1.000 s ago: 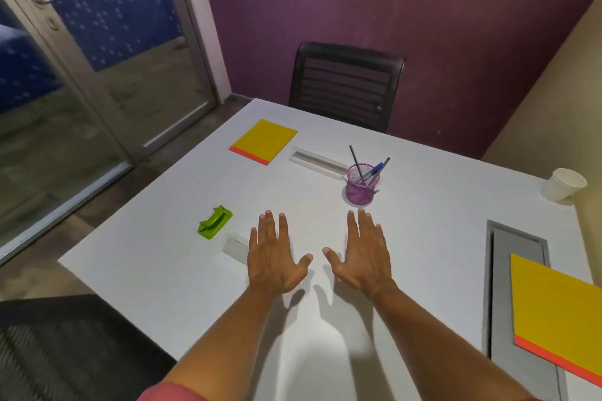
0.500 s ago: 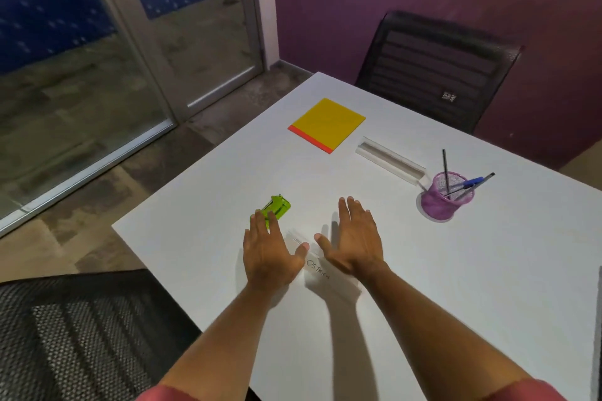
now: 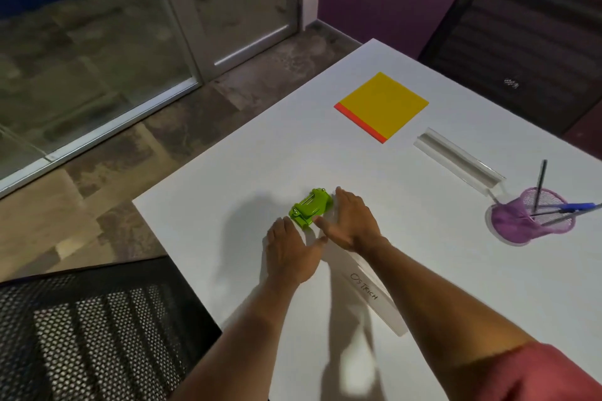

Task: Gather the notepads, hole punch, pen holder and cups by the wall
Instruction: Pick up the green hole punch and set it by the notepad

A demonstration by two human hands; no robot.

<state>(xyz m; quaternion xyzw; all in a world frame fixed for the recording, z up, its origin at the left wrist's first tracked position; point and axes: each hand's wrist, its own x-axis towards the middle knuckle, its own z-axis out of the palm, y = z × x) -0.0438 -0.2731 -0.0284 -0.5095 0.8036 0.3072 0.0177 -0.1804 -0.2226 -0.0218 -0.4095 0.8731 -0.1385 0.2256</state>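
Observation:
A small green hole punch (image 3: pixel 310 208) lies on the white table (image 3: pixel 423 270) near its left edge. My right hand (image 3: pixel 351 221) is flat and open just right of the punch, its fingers alongside it. My left hand (image 3: pixel 291 252) is open, palm down, just below the punch, fingertips close to it. A yellow notepad (image 3: pixel 384 104) with an orange edge lies farther back. A purple mesh pen holder (image 3: pixel 531 218) with pens stands at the right.
A clear name stand (image 3: pixel 456 159) lies between notepad and pen holder. Another, lettered "OSTRICH" (image 3: pixel 371 293), lies under my right forearm. A black chair (image 3: pixel 527 42) stands behind the table, a mesh chair (image 3: pixel 88 332) at front left. Glass doors (image 3: pixel 114 26) are on the left.
Both hands have moved left and forward across the table to the green hole punch. The view has swung left, so the paper cup and second notepad are out of sight.

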